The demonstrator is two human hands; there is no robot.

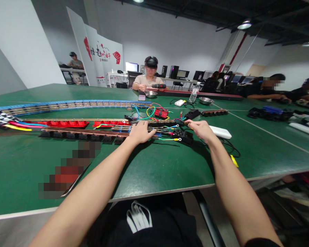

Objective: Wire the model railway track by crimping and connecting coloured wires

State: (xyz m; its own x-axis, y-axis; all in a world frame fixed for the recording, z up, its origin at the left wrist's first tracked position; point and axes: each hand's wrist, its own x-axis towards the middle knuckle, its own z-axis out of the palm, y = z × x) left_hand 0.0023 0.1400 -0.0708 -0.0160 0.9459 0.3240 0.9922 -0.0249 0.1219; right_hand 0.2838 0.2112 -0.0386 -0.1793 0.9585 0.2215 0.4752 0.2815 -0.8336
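Note:
My left hand (141,132) lies over the conductor rail strip (77,133), its thumb stretched out to the right. My right hand (203,131) is closed in a pinch beside the black connector block (184,136); what is between its fingertips is too small to make out. Several coloured wires with ring terminals (179,139) run out near the block. Behind the hands stand a red block (161,113) with looped wires and another black block (193,114). Red rail holders (110,124) lie left of my left hand.
A long blue rail (74,104) curves across the table (164,171). A white power bank-like bar (221,132) lies right of my right hand, with black cable and a yellow tag (234,160). Across sit a co-worker (146,82) with a drill, a bottle (194,93) and metal bowls (205,100).

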